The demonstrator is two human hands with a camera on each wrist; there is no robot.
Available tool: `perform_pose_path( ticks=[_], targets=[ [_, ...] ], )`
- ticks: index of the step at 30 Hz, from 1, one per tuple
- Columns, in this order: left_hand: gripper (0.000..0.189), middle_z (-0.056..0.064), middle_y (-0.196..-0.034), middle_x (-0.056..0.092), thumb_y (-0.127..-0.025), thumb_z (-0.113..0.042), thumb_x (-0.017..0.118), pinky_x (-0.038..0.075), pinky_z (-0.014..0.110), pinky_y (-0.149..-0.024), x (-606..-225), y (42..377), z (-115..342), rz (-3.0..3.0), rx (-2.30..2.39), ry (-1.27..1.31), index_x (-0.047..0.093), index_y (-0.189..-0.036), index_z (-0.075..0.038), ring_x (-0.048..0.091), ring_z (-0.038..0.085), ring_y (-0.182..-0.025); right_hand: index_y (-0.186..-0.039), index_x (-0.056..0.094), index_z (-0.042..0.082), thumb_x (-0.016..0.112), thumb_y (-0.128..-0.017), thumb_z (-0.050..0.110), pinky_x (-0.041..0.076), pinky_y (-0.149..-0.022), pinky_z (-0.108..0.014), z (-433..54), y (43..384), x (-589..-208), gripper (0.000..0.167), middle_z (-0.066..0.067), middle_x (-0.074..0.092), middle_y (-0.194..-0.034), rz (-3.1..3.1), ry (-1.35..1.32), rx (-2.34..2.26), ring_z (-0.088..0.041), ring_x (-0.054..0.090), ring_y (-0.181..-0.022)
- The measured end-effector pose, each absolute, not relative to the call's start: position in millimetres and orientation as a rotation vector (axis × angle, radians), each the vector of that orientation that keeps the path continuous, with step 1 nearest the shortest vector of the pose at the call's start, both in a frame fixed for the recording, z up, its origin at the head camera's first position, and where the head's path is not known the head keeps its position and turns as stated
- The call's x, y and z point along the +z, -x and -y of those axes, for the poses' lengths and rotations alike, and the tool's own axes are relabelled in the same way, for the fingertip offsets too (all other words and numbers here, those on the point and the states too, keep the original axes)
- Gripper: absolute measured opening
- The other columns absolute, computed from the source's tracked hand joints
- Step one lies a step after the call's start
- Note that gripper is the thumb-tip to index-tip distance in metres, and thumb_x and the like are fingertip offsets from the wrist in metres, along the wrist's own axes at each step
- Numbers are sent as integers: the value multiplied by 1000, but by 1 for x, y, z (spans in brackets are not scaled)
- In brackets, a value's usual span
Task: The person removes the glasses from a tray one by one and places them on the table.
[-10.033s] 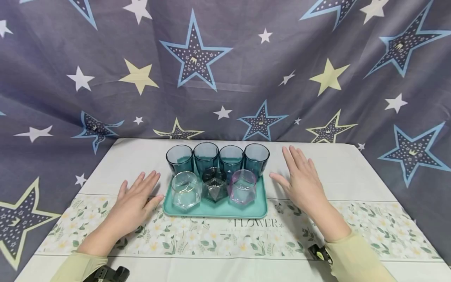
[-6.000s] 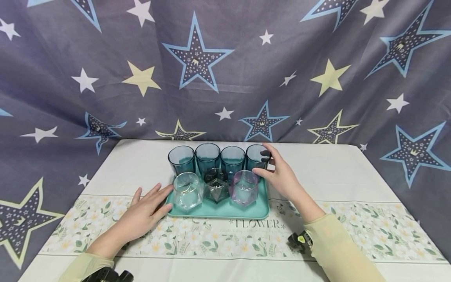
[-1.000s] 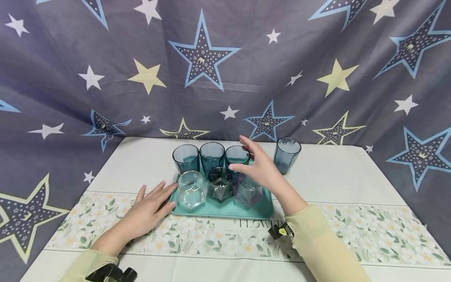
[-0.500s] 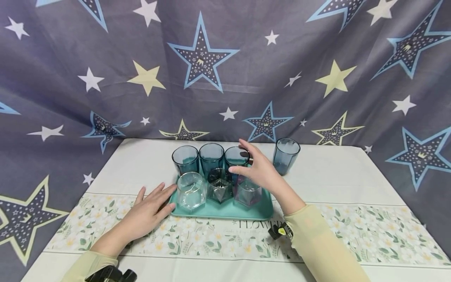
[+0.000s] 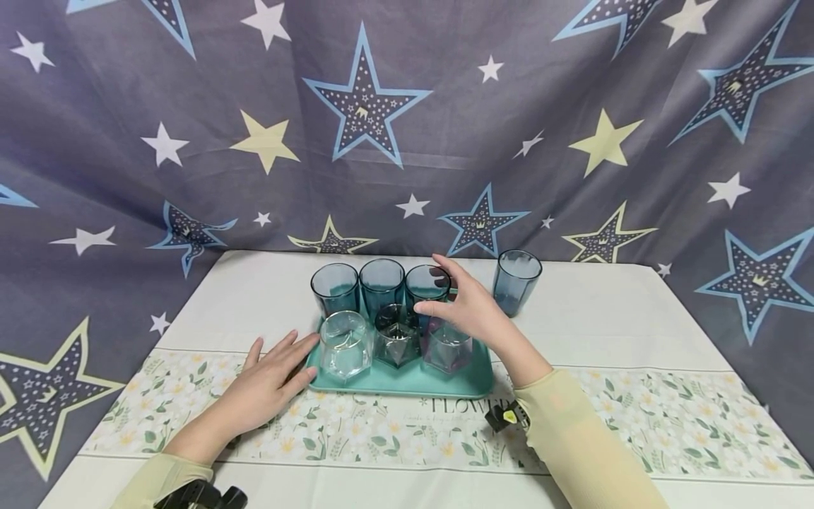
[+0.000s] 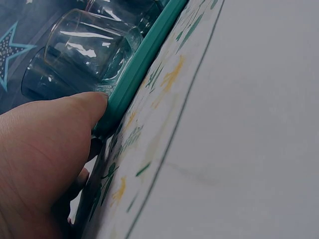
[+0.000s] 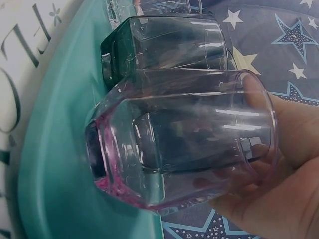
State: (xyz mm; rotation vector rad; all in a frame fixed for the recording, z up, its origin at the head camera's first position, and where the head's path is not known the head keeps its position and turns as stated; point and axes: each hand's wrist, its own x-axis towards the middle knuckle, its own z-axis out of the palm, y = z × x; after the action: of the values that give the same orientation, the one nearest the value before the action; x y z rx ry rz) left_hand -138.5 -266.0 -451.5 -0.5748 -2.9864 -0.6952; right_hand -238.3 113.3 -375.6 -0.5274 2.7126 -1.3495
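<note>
A teal tray bears two rows of glasses. Its back row has three blue glasses, the left one, the middle one and the right one. My right hand holds the right blue glass, thumb in front and fingers round its far side. In front stand a clear faceted glass, a dark grey one and a pink-tinted one, which partly hides that grip in the right wrist view. My left hand touches the tray's left edge with straight fingers, its thumb at the rim.
Another blue glass stands upright on the table, right of the tray. The white tablecloth carries a floral band along the front. A grey curtain with stars hangs behind the table.
Over these frames my right hand has moved the rightmost blue glass off the tray onto the table, then come to its neighbour. My left hand has moved in to the tray's edge.
</note>
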Motion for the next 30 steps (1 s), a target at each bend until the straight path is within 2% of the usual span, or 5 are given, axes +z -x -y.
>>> perform_pose_path(
  ticks=[7,15,20,27,30],
  targets=[
    [64,9,-172,46,-117,-47,55,2,78,-126,-450,138,265,2989,-706,567,45,-171,-14,32,43,-163,-174,35,21,90,-96,42,56,-103,-57,-114,239,-377,98,-9,45,-171,-2700,542,-1368,-33,73,-114],
    [64,10,-172,46,-117,-47,55,1,78,-126,-449,138,264,2994,-713,562,44,-171,-14,32,43,-163,-172,40,22,90,-97,38,59,-98,-53,-113,239,-377,92,-6,51,-166,-2691,552,-1386,-28,75,-110],
    [64,11,-172,46,-117,-46,55,2,79,-125,-449,139,264,2989,-709,565,44,-171,-14,32,44,-163,-172,40,22,90,-97,38,59,-99,-54,-114,241,-379,92,-6,51,-165,-2695,542,-1379,-29,74,-114],
    [64,10,-172,46,-117,-48,54,2,78,-125,-450,139,264,2995,-710,559,44,-171,-14,31,43,-163,-171,41,22,90,-97,39,56,-105,-57,-113,241,-379,91,-5,53,-163,-2706,532,-1378,-32,64,-135],
    [64,10,-173,45,-117,-48,54,2,78,-125,-450,139,264,2995,-712,559,44,-172,-14,31,43,-163,-171,41,22,90,-96,39,57,-102,-55,-113,241,-379,91,-3,54,-162,-2700,531,-1393,-31,66,-131]
  ],
)
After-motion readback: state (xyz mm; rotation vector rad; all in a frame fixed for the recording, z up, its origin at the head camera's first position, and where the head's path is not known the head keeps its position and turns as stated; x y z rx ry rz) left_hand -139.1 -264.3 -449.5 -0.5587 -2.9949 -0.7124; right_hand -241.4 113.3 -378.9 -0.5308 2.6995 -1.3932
